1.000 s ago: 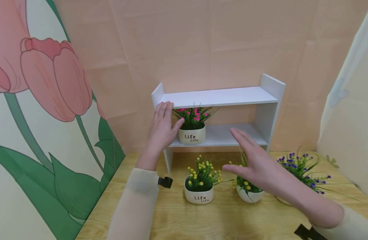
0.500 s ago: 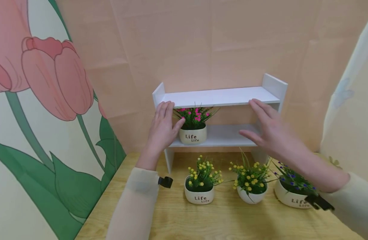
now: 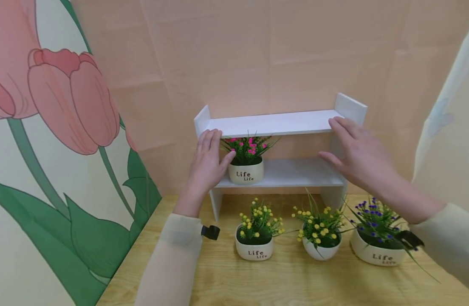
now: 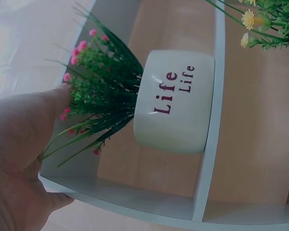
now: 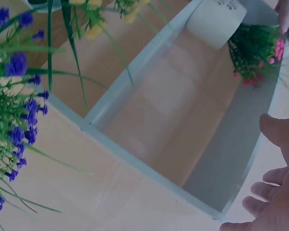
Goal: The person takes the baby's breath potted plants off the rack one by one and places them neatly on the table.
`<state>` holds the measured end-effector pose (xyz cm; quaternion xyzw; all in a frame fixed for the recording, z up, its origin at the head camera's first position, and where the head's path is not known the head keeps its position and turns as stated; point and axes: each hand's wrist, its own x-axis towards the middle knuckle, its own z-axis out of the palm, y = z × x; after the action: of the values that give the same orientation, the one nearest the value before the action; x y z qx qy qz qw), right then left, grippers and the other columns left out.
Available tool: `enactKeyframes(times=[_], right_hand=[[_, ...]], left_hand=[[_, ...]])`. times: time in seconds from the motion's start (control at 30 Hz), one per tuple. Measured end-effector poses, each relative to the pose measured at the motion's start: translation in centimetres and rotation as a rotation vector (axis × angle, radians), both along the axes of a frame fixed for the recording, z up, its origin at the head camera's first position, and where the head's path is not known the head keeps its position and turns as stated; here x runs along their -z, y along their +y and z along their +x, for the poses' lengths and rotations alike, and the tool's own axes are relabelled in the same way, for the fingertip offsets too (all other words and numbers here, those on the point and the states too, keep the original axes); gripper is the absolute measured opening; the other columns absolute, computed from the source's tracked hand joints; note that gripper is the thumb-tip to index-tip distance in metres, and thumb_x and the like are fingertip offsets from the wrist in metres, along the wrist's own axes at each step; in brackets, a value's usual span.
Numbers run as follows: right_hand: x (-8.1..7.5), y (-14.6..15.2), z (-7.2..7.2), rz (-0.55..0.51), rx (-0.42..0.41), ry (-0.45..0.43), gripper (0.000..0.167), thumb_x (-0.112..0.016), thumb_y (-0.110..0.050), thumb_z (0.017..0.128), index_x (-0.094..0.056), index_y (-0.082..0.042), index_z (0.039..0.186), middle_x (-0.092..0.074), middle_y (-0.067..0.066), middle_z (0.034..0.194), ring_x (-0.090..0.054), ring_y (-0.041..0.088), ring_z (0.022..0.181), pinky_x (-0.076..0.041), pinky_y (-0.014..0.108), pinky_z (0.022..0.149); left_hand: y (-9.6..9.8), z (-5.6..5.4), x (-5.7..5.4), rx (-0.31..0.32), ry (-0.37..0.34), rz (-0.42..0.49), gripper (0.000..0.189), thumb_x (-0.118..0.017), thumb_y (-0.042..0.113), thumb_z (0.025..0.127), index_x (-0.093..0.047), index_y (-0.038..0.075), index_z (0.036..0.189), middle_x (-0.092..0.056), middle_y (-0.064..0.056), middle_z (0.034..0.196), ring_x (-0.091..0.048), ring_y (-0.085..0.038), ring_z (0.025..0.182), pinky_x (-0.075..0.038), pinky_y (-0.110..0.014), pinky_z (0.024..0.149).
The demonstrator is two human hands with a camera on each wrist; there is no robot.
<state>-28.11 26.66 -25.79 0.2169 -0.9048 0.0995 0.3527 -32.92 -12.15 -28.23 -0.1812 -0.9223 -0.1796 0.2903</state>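
Note:
My left hand [image 3: 208,159] rests at the upper left corner of a small white two-tier shelf [image 3: 276,123], fingers straight and thumb spread. In the left wrist view, a fingertip shows past the shelf's side panel. At the shelf's other end is my right hand [image 3: 362,153], with its fingers extended, thumb apart, and fingertips overlapping the top board's right end. A pink-flowered potted plant [image 3: 247,170], its white pot lettered "Life", stands on the lower board beside my left thumb. The right wrist view shows my right fingers [image 5: 265,190] near the shelf's top corner, holding nothing.
On the wooden table [image 3: 292,282] before the shelf stand two yellow-flowered potted plants, one on the left [image 3: 254,244] and one in the middle [image 3: 321,242]. A purple-flowered potted plant [image 3: 377,250] sits at right under my right forearm. A peach backdrop [image 3: 276,55] hangs behind.
My right hand has moved up and to the right, from above the middle yellow plant to the shelf's right end. The left hand stays at the left corner.

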Motion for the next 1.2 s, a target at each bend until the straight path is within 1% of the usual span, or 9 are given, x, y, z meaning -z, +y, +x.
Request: enactKeyframes(times=[0.23,0.47,0.7,0.8,1.07,1.2], right_hand=[[0.1,0.4,-1.4,-0.005,-0.044,0.016,0.087,-0.09,-0.026,0.095,-0.046,0.005,0.162,-0.048,0.031,0.161,-0.046,0.058,0.144,-0.036,0.075,0.118],[0.9,1.4,-2.8,-0.024,-0.109,-0.01,0.082,-0.092,-0.02,0.092,-0.051,0.005,0.158,-0.048,0.033,0.159,-0.041,0.058,0.148,-0.032,0.072,0.123],[1.4,2.4,-4.2,-0.02,-0.236,0.026,0.087,-0.097,-0.01,0.082,-0.054,0.0,0.157,-0.051,0.03,0.157,-0.041,0.056,0.147,-0.029,0.07,0.126],[1.7,2.7,-4.6,-0.024,-0.273,0.028,0.089,-0.097,-0.009,0.081,-0.053,-0.001,0.158,-0.05,0.029,0.158,-0.04,0.055,0.147,-0.029,0.07,0.126],[2.0,3.4,-5.5,-0.007,-0.334,0.049,0.096,-0.097,-0.009,0.077,-0.049,-0.002,0.16,-0.046,0.027,0.16,-0.037,0.054,0.147,-0.026,0.066,0.127],[2.0,3.6,-5.7,-0.005,-0.325,0.016,0.095,-0.097,-0.011,0.08,-0.047,-0.004,0.162,-0.045,0.025,0.161,-0.035,0.053,0.148,-0.026,0.067,0.127]], left_hand=[[0.1,0.1,0.1,-0.003,0.0,0.006,0.083,-0.06,0.051,0.113,-0.026,0.006,0.173,-0.027,-0.016,0.179,-0.009,-0.031,0.169,-0.009,-0.043,0.137],[0.3,0.1,0.3,-0.006,-0.01,0.003,0.083,-0.06,0.051,0.113,-0.026,0.007,0.174,-0.026,-0.014,0.179,-0.008,-0.03,0.169,-0.009,-0.043,0.137],[0.1,0.4,0.1,-0.008,-0.016,0.017,0.081,-0.061,0.049,0.113,-0.026,0.007,0.173,-0.026,-0.015,0.179,-0.008,-0.03,0.169,-0.009,-0.044,0.137],[0.1,0.5,0.1,-0.01,-0.021,0.014,0.082,-0.061,0.049,0.113,-0.027,0.007,0.173,-0.026,-0.015,0.179,-0.009,-0.03,0.169,-0.009,-0.044,0.137],[0.1,0.3,0.1,-0.006,-0.007,0.002,0.084,-0.063,0.049,0.112,-0.025,0.006,0.174,-0.026,-0.016,0.179,-0.009,-0.03,0.169,-0.011,-0.046,0.137],[0.2,0.2,0.3,-0.016,-0.016,-0.003,0.086,-0.062,0.05,0.113,-0.023,0.005,0.175,-0.024,-0.016,0.18,-0.007,-0.03,0.17,-0.012,-0.048,0.137]])
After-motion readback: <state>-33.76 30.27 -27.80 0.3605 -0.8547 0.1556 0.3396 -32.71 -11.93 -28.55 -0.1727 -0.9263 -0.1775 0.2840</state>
